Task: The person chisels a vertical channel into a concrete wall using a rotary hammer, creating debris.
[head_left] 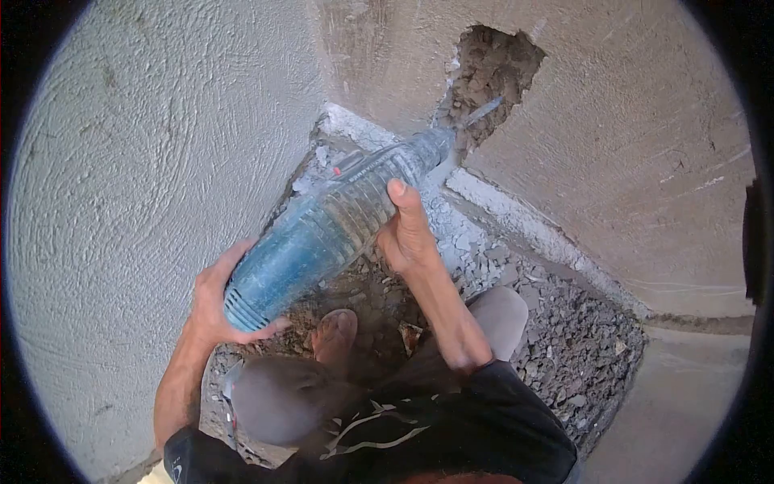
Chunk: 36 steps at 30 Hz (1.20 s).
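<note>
The left hand [216, 300] curls around the back end of the drill [302, 234]; the right hand [409, 234] clasps its front, fingers mostly hidden. Its bit [482, 111] points into the hole [504, 68] near the wall's [621, 161] lower edge.

Diffuse light, fisheye distortion, black corners

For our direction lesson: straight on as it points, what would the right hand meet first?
The right hand would first meet the blue power tool it holds; beyond, depth is unclear.
</note>
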Tool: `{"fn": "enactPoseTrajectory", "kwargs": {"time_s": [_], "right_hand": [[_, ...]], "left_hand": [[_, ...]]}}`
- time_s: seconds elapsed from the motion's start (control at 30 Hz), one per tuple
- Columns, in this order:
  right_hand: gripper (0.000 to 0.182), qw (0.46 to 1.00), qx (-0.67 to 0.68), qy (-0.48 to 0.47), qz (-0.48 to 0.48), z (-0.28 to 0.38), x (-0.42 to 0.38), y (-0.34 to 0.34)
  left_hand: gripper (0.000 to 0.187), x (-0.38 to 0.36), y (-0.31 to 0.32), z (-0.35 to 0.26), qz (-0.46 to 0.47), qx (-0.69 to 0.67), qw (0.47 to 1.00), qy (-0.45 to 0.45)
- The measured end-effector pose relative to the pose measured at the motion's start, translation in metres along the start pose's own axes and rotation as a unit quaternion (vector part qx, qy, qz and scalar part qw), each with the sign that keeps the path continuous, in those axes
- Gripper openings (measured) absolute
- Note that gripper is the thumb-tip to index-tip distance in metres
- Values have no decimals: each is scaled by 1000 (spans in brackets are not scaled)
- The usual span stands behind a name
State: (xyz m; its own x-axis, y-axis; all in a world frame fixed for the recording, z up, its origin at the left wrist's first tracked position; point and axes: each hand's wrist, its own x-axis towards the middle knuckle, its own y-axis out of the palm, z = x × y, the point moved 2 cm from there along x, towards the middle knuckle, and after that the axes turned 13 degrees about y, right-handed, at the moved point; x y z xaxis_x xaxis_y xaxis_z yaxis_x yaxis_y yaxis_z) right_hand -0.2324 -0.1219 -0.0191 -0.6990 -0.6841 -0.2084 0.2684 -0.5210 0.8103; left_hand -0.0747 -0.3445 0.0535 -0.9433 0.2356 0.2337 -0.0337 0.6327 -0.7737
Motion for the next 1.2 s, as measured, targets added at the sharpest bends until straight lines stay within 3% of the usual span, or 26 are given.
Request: {"fn": "enactPoseTrajectory", "kwargs": {"time_s": [0.4,0.63,0.7,0.83,1.03,1.2], "right_hand": [[68,1000,18,-21,-10,0,15,-9],[67,997,55,-37,-47,6,22,-28],[68,997,47,-44,-44,11,24,-27],[71,998,54,-37,-7,12,16,-31],[76,997,31,-53,-45,20,-12,-38],[74,993,77,-67,-57,25,-22,-36]], "left_hand": [[97,18,8,32,-15,-13,996,85],[97,30,30,40,9,-50,998,42],[95,31,30,43,-17,-26,996,84],[95,20,37,24,-23,-9,996,89],[108,7,63,-18,42,18,997,54],[117,14,42,-68,80,30,995,46]]}}
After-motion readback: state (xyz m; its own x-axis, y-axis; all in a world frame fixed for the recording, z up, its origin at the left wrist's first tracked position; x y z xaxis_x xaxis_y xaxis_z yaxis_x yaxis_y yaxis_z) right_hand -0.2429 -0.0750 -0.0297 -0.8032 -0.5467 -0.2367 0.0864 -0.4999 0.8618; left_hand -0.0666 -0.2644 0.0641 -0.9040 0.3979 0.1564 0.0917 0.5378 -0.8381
